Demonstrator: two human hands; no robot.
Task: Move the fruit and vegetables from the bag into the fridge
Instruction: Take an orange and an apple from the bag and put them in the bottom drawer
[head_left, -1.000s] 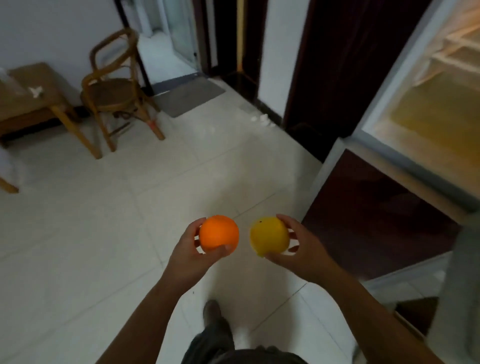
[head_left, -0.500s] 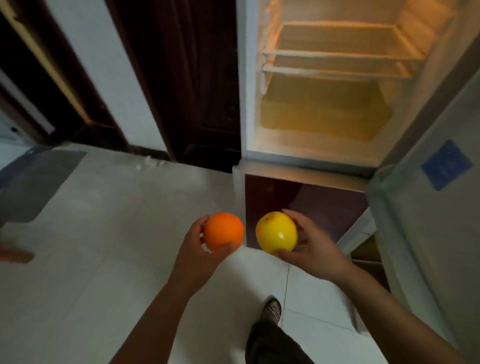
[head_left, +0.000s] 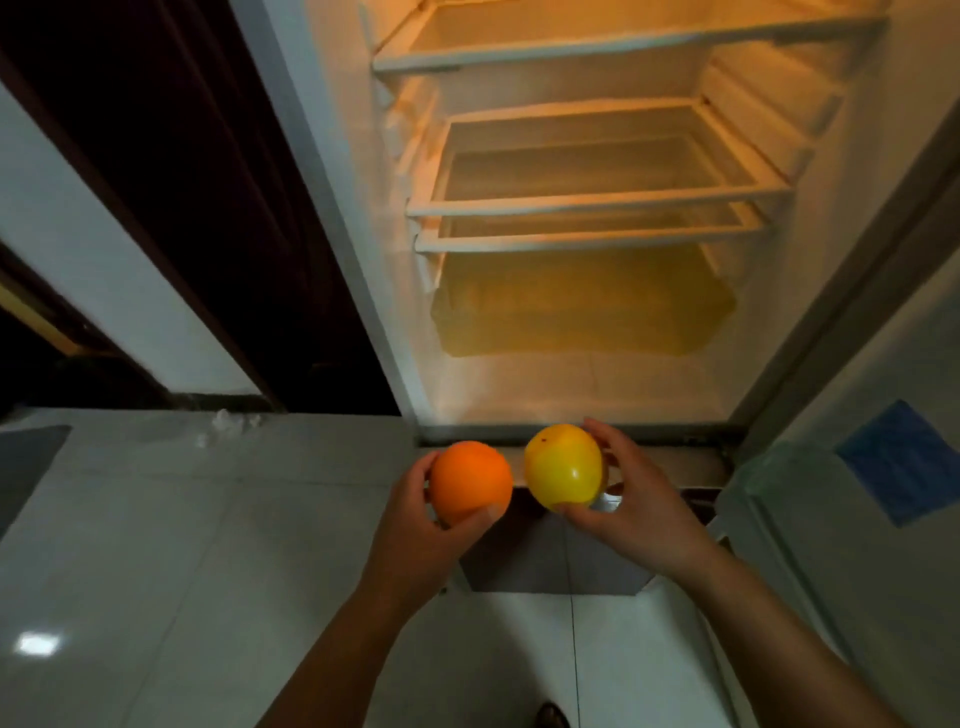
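My left hand (head_left: 415, 525) grips a round orange (head_left: 470, 480) from its left side and below. Close to its right, my right hand (head_left: 634, 506) holds a shiny yellow fruit (head_left: 563, 465), fingers curled round its right side. Both fruits hover side by side just in front of the bottom edge of the open fridge (head_left: 582, 384). The lit fridge interior shows bare white shelves (head_left: 597, 205) and a pale crisper drawer (head_left: 582, 306) at the bottom. No bag is in view.
The fridge door (head_left: 857, 519) stands open at the right, with a blue sticker (head_left: 904, 460) on it. A dark lower compartment front (head_left: 550, 561) sits below the hands. White floor tiles (head_left: 182, 545) spread to the left, and a dark doorway (head_left: 208, 182) lies left of the fridge.
The view has swung from the room toward the fridge and closer to it. Both hands, each keeping its fruit, now sit near the fridge's lower edge.
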